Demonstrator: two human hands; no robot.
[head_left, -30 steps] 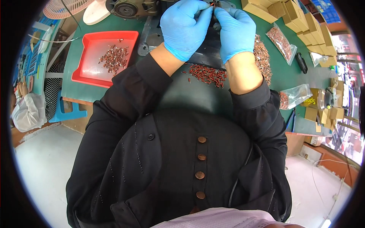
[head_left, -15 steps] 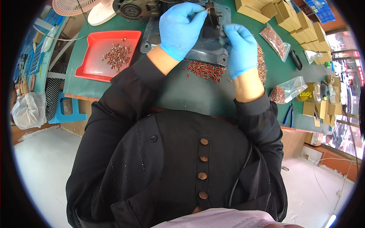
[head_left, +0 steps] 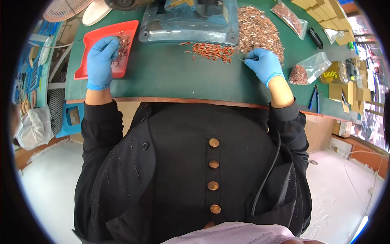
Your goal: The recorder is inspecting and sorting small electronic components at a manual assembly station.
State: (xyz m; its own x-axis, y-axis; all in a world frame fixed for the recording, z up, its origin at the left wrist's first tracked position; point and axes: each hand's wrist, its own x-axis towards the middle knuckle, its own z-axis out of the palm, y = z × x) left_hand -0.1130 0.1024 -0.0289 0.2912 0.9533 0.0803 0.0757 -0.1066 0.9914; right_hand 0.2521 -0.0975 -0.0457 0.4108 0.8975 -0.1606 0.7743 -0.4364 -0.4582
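My left hand, in a blue glove, is over the red tray, its fingertips pinched together. Whatever is between them cannot be made out. Small dark metallic pieces lie in the tray beside the fingers. My right hand, gloved the same, is closed in a pinch at the near edge of a big heap of small copper-coloured parts. A thin pale sliver sticks out from its fingertips. Between the hands lies a smaller pile of reddish-orange cylindrical pieces.
A machine's grey metal base stands at the back middle. On the right are bags of small parts, a black tool, blue-handled pliers and cardboard boxes. A fan stands at the far left.
My left hand has left the machine and come down left to the red tray. My right hand has drawn back toward me, beside the copper-coloured heap. The whole view has shifted, cutting off the machine's top.
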